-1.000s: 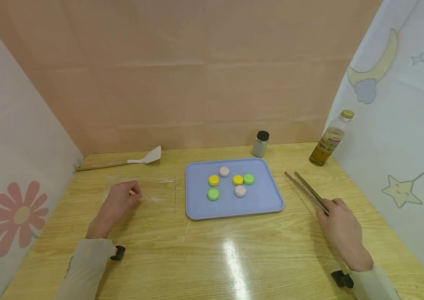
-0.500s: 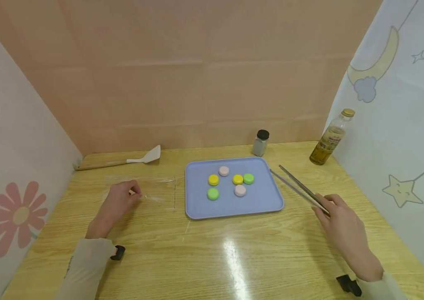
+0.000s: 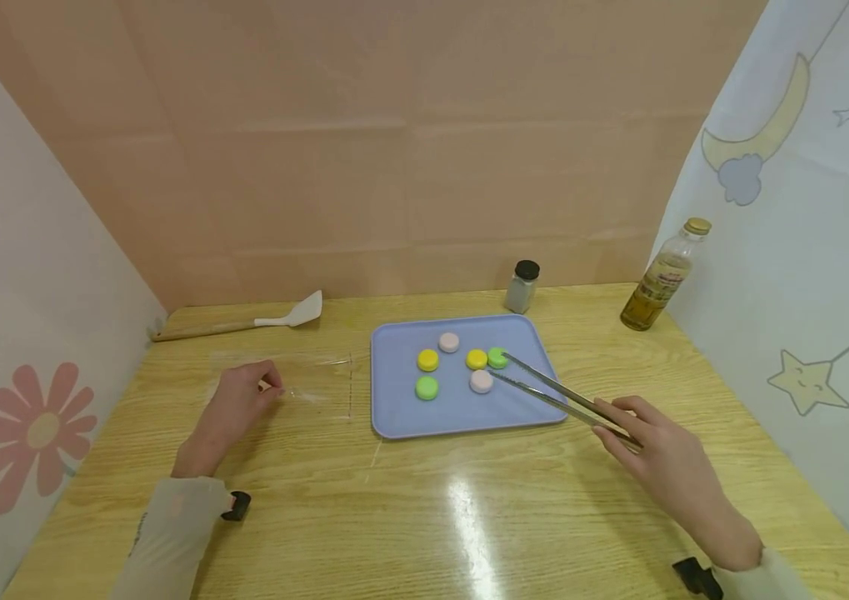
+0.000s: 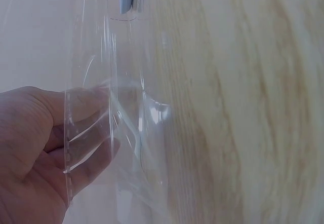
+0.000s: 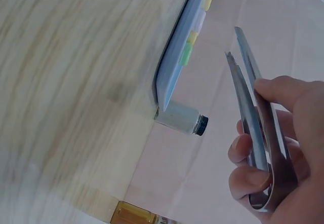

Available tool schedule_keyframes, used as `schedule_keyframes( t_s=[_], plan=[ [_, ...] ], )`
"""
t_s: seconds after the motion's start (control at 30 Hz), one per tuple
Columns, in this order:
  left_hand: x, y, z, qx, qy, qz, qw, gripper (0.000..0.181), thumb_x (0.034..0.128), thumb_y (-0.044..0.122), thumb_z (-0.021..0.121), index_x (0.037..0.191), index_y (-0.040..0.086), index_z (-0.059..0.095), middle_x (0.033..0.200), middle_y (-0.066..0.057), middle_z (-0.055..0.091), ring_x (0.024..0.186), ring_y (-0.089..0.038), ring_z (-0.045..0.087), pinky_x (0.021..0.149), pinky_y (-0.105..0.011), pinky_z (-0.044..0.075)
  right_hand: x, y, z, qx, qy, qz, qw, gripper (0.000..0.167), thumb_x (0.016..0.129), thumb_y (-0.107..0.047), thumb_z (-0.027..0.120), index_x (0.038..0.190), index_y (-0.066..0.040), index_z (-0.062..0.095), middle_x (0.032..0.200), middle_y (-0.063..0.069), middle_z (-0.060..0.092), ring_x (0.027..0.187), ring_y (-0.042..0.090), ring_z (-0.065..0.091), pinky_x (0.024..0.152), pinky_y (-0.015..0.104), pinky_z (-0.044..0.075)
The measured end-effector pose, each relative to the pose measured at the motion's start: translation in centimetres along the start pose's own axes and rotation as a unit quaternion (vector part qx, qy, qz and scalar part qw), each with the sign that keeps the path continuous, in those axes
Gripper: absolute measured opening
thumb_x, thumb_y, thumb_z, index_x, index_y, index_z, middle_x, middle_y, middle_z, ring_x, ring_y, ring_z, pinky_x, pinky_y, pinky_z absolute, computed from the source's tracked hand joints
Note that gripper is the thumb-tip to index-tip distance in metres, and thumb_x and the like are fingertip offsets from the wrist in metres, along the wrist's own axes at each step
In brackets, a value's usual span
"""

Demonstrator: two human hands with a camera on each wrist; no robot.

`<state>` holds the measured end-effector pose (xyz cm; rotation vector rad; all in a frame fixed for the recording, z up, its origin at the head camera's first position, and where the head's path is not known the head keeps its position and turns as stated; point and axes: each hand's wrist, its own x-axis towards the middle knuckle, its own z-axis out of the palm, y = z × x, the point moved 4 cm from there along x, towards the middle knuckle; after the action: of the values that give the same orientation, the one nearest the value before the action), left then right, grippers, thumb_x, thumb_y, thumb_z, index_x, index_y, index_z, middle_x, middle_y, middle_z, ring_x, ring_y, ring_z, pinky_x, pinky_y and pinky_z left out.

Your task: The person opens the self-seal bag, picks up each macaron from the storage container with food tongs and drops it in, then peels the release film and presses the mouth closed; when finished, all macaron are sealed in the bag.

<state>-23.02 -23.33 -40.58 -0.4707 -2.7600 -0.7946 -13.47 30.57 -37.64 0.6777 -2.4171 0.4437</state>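
Note:
With thumb and fingers my left hand (image 3: 242, 398) pinches a clear plastic bag (image 4: 126, 117), a see-through sheet with a dashed edge line. In my right hand (image 3: 671, 458) I grip metal tongs (image 5: 253, 112), their arms spread apart. The tong tips hang over the right part of a blue tray (image 3: 402, 421), near a green macaron (image 3: 497, 358) and a pale pink macaron (image 3: 481, 382); whether they touch either is hard to tell. Also on the tray lie a yellow macaron (image 3: 476, 359), another yellow macaron (image 3: 427, 360), a second green macaron (image 3: 427, 387) and a second pink macaron (image 3: 449, 342).
Behind the tray stands a small jar (image 3: 521, 288) with a black lid. A glass bottle (image 3: 660, 279) of amber liquid is at the back right. A white-headed spatula (image 3: 285, 318) lies at the back left of the wooden table (image 3: 319, 517). Cloth walls enclose three sides.
My right hand has moved the tongs left from the table beside the tray to above the macarons, and their arms have spread wider. The left hand stays in place.

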Motion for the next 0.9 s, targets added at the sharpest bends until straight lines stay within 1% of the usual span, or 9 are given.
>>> schedule_keyframes(
  t_s=[0.13,0.23,0.33,0.47,0.63,0.73,0.9],
  plan=[
    [0.0,0.0,0.0,0.004,-0.006,-0.006,1.0,0.017,0.087,-0.004,0.076,0.082,0.008,0.065,0.086,-0.007,0.071,0.061,-0.013,0.051,0.056,-0.029,0.043,0.0,-0.3,0.6,0.01,-0.002,-0.027,0.9996,0.031,0.095,-0.032,0.072,0.113,-0.007,0.076,0.1,0.0,0.066,0.062,0.003,0.058,0.045,0.015,0.04],
    [0.0,0.1,0.0,0.007,-0.009,-0.006,0.9999,0.017,0.0873,-0.004,0.076,0.083,0.008,0.065,0.087,-0.008,0.071,0.06,-0.013,0.05,0.055,-0.029,0.042,0.0,-0.6,1.1,0.021,-0.008,-0.037,0.999,0.033,0.098,-0.038,0.068,0.113,-0.009,0.076,0.1,-0.002,0.066,0.06,-0.001,0.055,0.044,0.014,0.037],
    [-0.1,0.3,-0.1,0.008,-0.012,-0.007,0.9999,0.017,0.0874,-0.004,0.076,0.083,0.008,0.065,0.087,-0.008,0.071,0.059,-0.013,0.05,0.054,-0.029,0.042,0.1,-0.9,1.7,0.032,-0.019,-0.046,0.9983,0.033,0.099,-0.039,0.067,0.114,-0.011,0.076,0.101,-0.002,0.066,0.058,-0.005,0.048,0.045,0.013,0.034],
    [-0.1,0.5,-0.2,0.008,-0.015,-0.011,0.9998,0.016,0.0882,-0.003,0.075,0.084,0.009,0.065,0.088,-0.008,0.071,0.062,-0.013,0.053,0.056,-0.031,0.044,0.3,-1.5,2.4,0.031,-0.037,-0.054,0.9974,0.03,0.094,-0.031,0.073,0.116,-0.011,0.075,0.104,-0.002,0.066,0.059,-0.004,0.044,0.047,0.015,0.036],
    [0.0,0.4,-0.2,0.013,-0.017,-0.011,0.9997,0.015,0.088,-0.003,0.075,0.084,0.008,0.065,0.087,-0.009,0.071,0.068,-0.016,0.057,0.06,-0.034,0.046,0.8,-2.1,3.4,0.016,-0.057,-0.059,0.9965,0.033,0.082,-0.018,0.082,0.113,-0.009,0.076,0.104,0.0,0.067,0.062,0.0,0.049,0.048,0.019,0.041],
    [0.0,0.4,-0.2,0.016,-0.015,-0.012,0.9997,0.015,0.0877,-0.003,0.076,0.084,0.007,0.066,0.086,-0.008,0.07,0.069,-0.018,0.058,0.061,-0.035,0.047,1.2,-2.2,4.0,0.01,-0.068,-0.062,0.9957,0.036,0.078,-0.014,0.084,0.113,-0.008,0.076,0.104,0.001,0.066,0.062,0.001,0.051,0.048,0.019,0.042],
    [0.1,0.4,-0.1,0.016,-0.009,-0.006,0.9998,0.015,0.0864,-0.003,0.077,0.084,0.007,0.066,0.085,-0.008,0.07,0.068,-0.017,0.058,0.06,-0.034,0.047,1.7,-2.4,4.9,0.011,-0.08,-0.063,0.9948,0.037,0.077,-0.013,0.086,0.113,-0.008,0.076,0.103,0.002,0.066,0.065,0.005,0.056,0.049,0.019,0.044]
  ],
)
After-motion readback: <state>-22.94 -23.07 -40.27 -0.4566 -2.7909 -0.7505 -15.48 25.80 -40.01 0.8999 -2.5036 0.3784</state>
